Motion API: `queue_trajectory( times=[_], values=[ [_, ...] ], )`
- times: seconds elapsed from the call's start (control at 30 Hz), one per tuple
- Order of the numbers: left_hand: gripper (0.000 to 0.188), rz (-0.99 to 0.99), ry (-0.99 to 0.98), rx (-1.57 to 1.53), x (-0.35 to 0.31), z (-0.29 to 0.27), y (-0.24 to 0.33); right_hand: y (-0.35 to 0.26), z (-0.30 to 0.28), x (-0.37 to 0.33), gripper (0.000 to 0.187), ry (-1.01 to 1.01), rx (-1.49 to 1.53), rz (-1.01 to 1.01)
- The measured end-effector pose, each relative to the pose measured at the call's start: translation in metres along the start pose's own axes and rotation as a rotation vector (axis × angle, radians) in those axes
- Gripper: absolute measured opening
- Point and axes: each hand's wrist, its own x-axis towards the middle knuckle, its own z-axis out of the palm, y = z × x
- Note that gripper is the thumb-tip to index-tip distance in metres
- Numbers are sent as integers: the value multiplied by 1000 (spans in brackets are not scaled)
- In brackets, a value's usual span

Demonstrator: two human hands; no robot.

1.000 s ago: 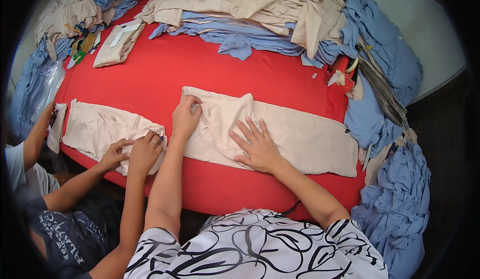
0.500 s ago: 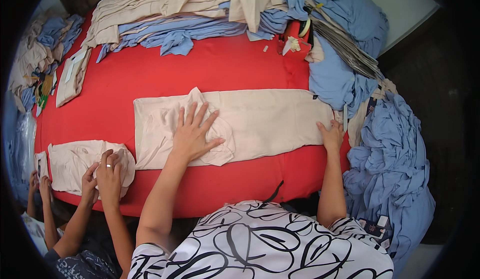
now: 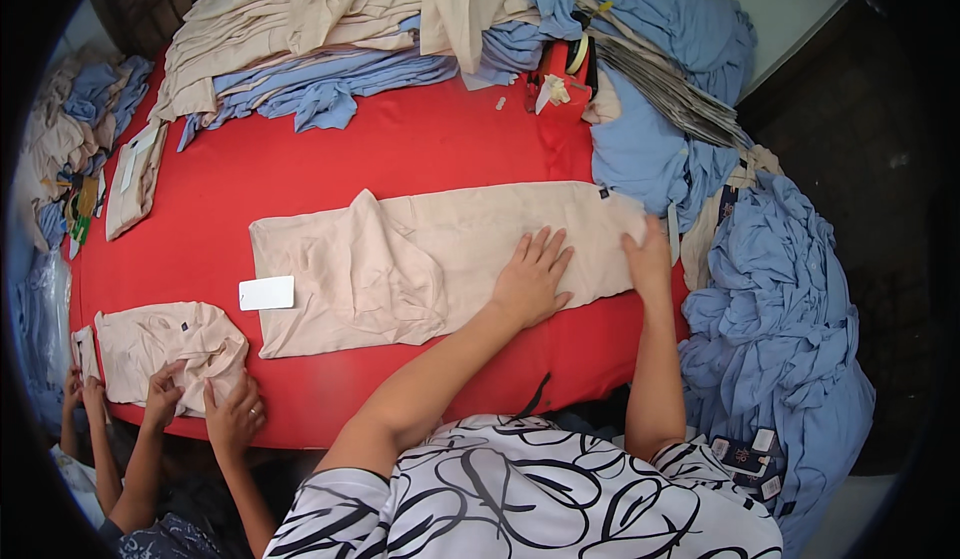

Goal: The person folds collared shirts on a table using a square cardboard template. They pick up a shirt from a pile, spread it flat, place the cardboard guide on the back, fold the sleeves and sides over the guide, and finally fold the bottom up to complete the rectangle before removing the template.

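A long folded beige shirt point(image 3: 480, 229) lies across the red tabletop in front of me, with bunched fabric toward its left part. My left hand point(image 3: 533, 281) rests flat on its right half, fingers spread. At the shirt's right end, my right hand point(image 3: 650, 254) has its thumb over the fabric and its fingers at the edge, closed on it; the fingers are slightly blurred. A blank-looking white card tag point(image 3: 266, 293) lies on the shirt's left edge. A small dark label point(image 3: 604, 194) shows near the far right corner.
Piles of beige shirts point(image 3: 300, 19) and blue garments point(image 3: 770, 289) ring the red table point(image 3: 450, 124). A red box point(image 3: 562, 94) stands at the far right. On the left, another person's hands point(image 3: 232, 414) handle a beige garment point(image 3: 150, 344). A folded garment point(image 3: 135, 184) lies farther back.
My left hand has slid right, from the bunched fabric to the shirt's smooth right half, uncovering the bunched part. My right hand has shifted slightly up along the end. The white tag now shows.
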Motion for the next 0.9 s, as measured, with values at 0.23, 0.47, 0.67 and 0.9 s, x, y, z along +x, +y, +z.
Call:
queue_trajectory(
  times=[0.23, 0.47, 0.67, 0.9],
  values=[
    [73, -965, 78, -1335, 5, -56, -2, -44, 12, -19, 33, -415, 170, -141],
    [76, -706, 157, -799, -12, -52, 2, 11, 67, 3, 50, -207, -13, 5],
    [55, -621, -74, -297, -11, -74, 4, 23, 84, 30, 43, -168, 316, 60],
    [39, -101, 271, -28, 31, 4, 22, 9, 107, 104, 29, -335, 252, -109]
  ],
)
